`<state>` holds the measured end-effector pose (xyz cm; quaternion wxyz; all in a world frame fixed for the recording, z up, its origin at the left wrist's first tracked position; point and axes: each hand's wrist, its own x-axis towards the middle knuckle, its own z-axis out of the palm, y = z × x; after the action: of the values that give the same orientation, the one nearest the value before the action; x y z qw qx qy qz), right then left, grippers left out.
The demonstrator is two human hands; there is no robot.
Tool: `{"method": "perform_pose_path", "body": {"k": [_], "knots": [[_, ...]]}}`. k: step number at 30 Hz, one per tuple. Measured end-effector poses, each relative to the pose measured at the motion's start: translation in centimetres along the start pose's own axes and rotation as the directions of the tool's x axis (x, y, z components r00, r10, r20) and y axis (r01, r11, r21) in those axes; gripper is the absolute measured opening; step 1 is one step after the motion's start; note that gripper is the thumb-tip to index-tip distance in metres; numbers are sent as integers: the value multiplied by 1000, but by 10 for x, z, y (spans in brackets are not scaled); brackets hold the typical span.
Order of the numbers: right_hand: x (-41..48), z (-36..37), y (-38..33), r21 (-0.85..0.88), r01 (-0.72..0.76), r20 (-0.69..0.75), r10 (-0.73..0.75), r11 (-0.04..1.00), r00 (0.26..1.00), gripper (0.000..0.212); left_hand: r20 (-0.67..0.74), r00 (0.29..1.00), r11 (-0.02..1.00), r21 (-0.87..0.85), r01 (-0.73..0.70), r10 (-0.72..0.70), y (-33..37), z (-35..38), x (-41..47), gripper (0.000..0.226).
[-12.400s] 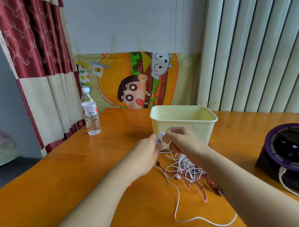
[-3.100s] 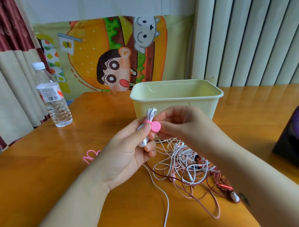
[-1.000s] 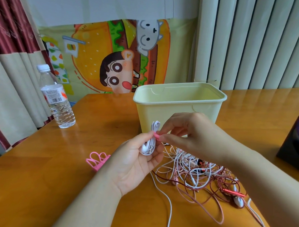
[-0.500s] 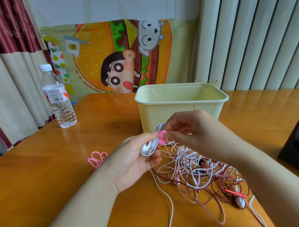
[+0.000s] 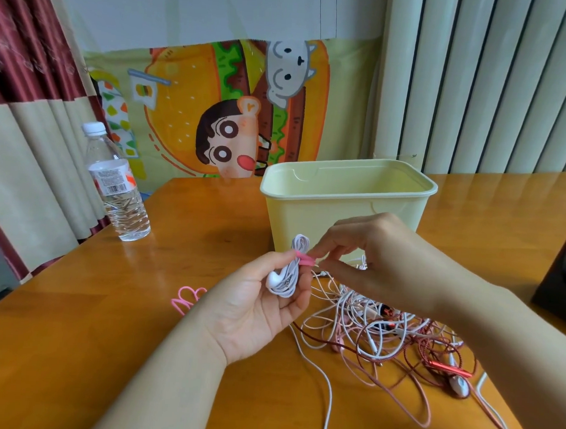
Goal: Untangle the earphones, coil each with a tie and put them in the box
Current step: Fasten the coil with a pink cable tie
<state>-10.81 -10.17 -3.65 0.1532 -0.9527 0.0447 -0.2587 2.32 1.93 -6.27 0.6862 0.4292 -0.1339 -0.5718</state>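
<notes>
From my feed I see an orange-brown wooden bench (image 5: 209, 230) set against a pale wall. A red-and-cream curtain (image 5: 27, 106) hangs at the left, a cartoon burger banner (image 5: 227, 114) fills the middle, and cream vertical blinds (image 5: 491, 93) fill the right. A water bottle (image 5: 120, 191) stands upright near the bench's left edge. The pale yellow box (image 5: 307, 215) sits open at the centre back, and I can see nothing inside it from this angle. A dark device (image 5: 561, 281) is cut off at the right edge. Spare pink ties (image 5: 185, 299) lie on the wood just left of my left wrist.

My left hand (image 5: 254, 310) is curled round the white earphone coil (image 5: 288, 276), held in front of the box's near wall. My right hand (image 5: 380, 260) pinches the pink tie (image 5: 304, 260) at the coil's upper part. Below it the tangle of earphones (image 5: 383, 332), white, pink and dark red, sprawls on the bench.

Half a second ago the tie showed its round face beside the coil. Now it reads as a narrow band across the loops. The hands, the box and the tangle sit much where they did.
</notes>
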Motion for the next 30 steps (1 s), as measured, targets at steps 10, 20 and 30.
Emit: {"method": "perform_pose_path", "body": {"k": [10, 20, 30], "knots": [[0, 8, 0, 194, -84, 9, 84, 977, 996, 14, 13, 998, 983, 172, -56, 55, 0, -1, 0, 16], [1, 13, -3, 238, -124, -12, 131, 963, 991, 7, 13, 1000, 990, 136, -28, 27, -3, 2, 3, 14], [3, 7, -5, 304, -219, 37, 218, 927, 975, 15, 47, 989, 980, 135, -146, 141, -1, -1, 4, 32]]}}
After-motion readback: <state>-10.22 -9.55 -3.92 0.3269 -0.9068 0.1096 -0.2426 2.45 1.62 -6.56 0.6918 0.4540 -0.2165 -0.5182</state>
